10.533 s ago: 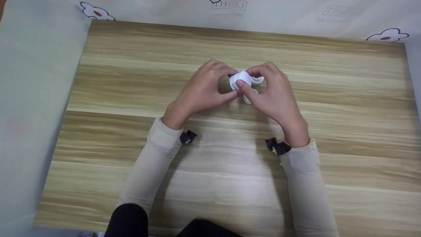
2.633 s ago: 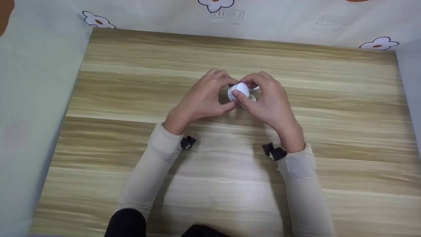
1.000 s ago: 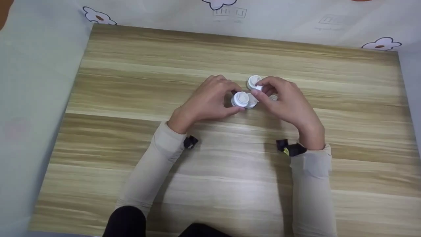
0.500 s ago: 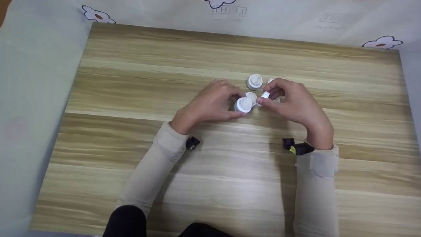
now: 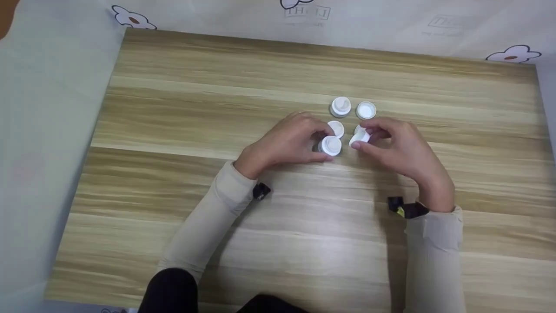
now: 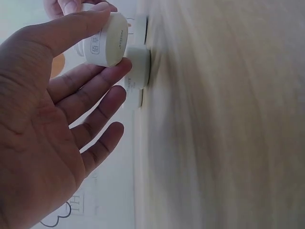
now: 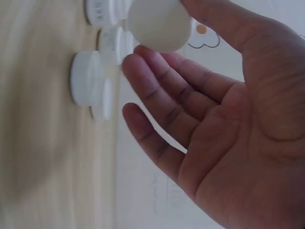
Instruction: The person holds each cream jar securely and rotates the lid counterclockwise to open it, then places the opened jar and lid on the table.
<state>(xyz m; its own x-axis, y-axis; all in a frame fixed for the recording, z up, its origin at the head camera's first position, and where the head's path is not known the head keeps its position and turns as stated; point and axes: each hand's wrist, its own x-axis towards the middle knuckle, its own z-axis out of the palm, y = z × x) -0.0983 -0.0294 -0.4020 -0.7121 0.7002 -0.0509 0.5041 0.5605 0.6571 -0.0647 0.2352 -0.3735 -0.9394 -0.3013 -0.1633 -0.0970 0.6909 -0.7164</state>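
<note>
My left hand [image 5: 299, 139] grips a small white jar [image 5: 331, 146] between thumb and fingers, its top uncovered and its pale round top surface facing up. In the left wrist view, dark printing shows on the side of this jar [image 6: 107, 45]. Just to the right, my right hand [image 5: 402, 148] pinches a white lid [image 5: 359, 138] by its edge, tilted and apart from the jar. From the right wrist, the lid [image 7: 159, 24] appears as a smooth white disc at the thumb tip, the other fingers lying loosely extended beneath it.
Beyond the hands stands another uncovered white jar [image 5: 340, 107], with a loose lid [image 5: 366, 110] to its right. A further round white piece [image 5: 335, 129] sits right behind the held jar. The wood-grain table [image 5: 195, 108] meets a flower-patterned sheet [image 5: 391, 26] at the back.
The lid has come off the jar that both hands gripped earlier. My right hand has carried it right and nearer the body; my left hand has shifted slightly right and nearer with the jar.
</note>
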